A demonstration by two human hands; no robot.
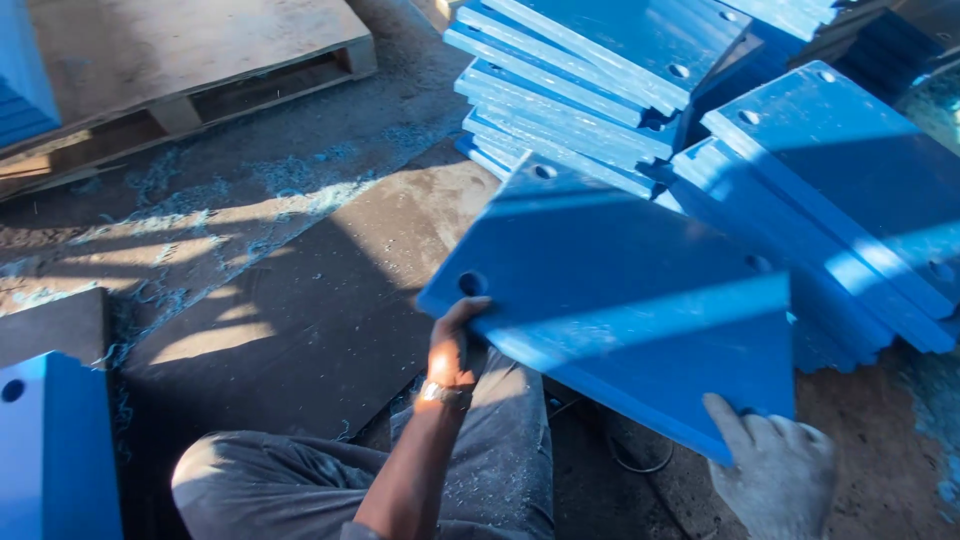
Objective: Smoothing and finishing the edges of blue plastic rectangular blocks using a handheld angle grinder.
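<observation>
A large flat blue plastic panel (620,290) with round holes near its corners is held up in front of me, tilted. My left hand (453,345), bare with a wristwatch, grips its near-left edge just below a hole. My right hand (775,470), in a pale grey glove, holds the panel's lower right corner. My grey trouser legs (330,480) are below the panel.
Stacks of similar blue panels (580,90) lie behind and to the right (850,170). A wooden pallet (180,60) sits at the upper left. Another blue panel (55,450) is at the lower left. A dark board (300,310) and blue shavings cover the dirt floor.
</observation>
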